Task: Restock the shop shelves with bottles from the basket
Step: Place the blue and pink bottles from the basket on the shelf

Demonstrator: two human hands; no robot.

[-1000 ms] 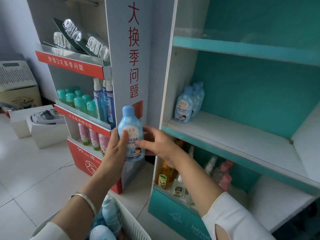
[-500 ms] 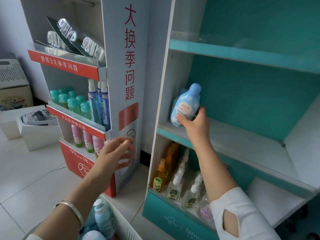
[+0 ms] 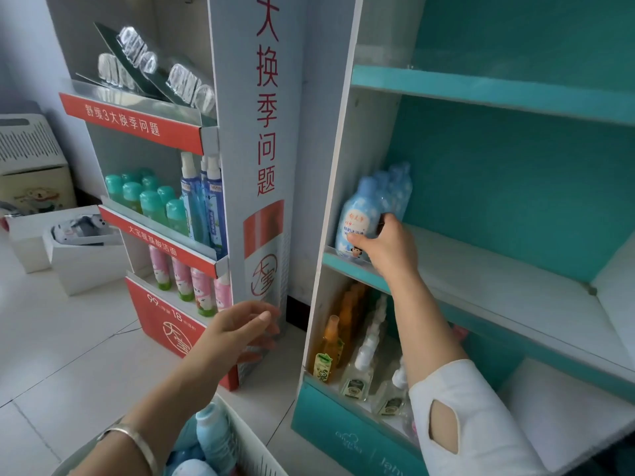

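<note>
My right hand [image 3: 386,247] grips a light blue bottle [image 3: 357,219] that stands upright at the left front end of the teal unit's middle shelf [image 3: 498,286]. Behind it stand more blue bottles [image 3: 397,187] of the same kind. My left hand [image 3: 240,328] hovers with relaxed fingers and holds nothing, in front of the red and grey display stand. The white basket [image 3: 254,448] sits at the bottom edge, with several blue bottles [image 3: 213,438] lying in it.
The red and grey stand [image 3: 264,166] holds green-capped, blue spray and pink bottles. The teal unit's lower shelf holds orange and clear spray bottles [image 3: 357,365]. Its upper shelf [image 3: 481,91] is bare. White boxes [image 3: 79,249] sit on the tiled floor at left.
My right hand took the blue bottle from both hands, carried it up to the middle shelf and has set it upright. My left hand let go and dropped lower.
</note>
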